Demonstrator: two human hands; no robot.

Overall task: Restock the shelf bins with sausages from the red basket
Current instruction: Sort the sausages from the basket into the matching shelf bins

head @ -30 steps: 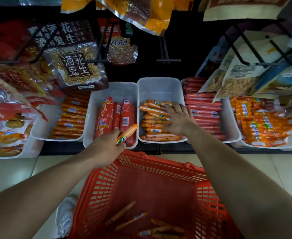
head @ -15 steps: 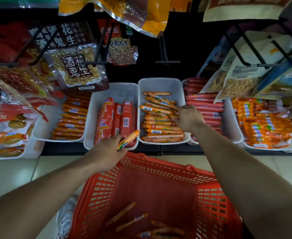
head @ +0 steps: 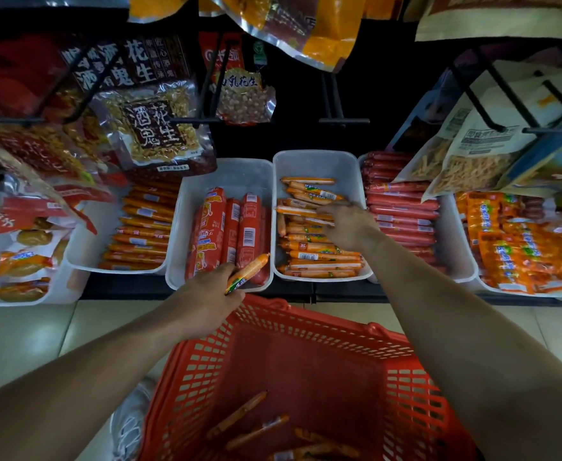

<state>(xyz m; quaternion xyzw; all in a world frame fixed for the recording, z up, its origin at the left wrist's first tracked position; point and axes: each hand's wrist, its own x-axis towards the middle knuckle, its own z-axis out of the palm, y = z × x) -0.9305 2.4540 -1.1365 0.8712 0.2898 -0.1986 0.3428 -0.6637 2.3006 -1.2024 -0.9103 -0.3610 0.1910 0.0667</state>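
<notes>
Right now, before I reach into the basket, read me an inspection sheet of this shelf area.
Surface: black shelf; tiled floor below.
Job's things: red basket with a few loose sausages; middle bin part filled with thin orange ones.
Clutter: nothing seen.
Grips: left hand holds one orange sausage near the basket's far rim; right hand rests on the middle bin's sausages, grip unclear.
Cables: nothing seen.
Surroundings: snack bags hang above; neighbouring bins hold other sausages; a shoe beside the basket.

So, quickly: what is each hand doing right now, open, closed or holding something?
Left hand: closed around one small orange sausage.
Right hand: down on the sausages in a white bin; grip cannot be told.
</notes>
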